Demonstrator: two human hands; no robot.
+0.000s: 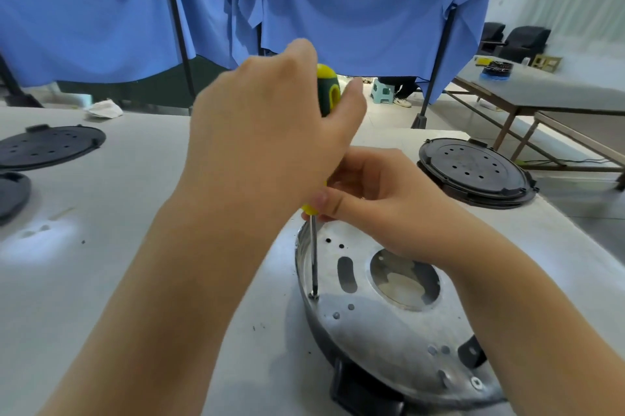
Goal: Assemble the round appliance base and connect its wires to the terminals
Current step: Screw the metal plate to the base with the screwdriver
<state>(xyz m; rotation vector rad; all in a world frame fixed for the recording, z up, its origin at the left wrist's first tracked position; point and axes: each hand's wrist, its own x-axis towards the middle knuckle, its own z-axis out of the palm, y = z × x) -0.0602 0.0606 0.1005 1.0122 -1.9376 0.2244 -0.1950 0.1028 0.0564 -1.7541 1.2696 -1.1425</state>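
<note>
Two hands (270, 131) (378, 199) grip a yellow-green screwdriver (327, 91) upright on the round metal base (389, 321)

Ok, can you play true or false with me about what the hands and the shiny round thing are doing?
1. The left hand grips the screwdriver by its handle. True.
2. The screwdriver tip stands in the big middle hole of the metal plate. False: it sits on a screw near the plate's left edge.
3. The right hand pinches the screwdriver low down, where handle meets shaft. True.
4. The black disc lies on the plate. False: it lies apart, on the table.
</note>
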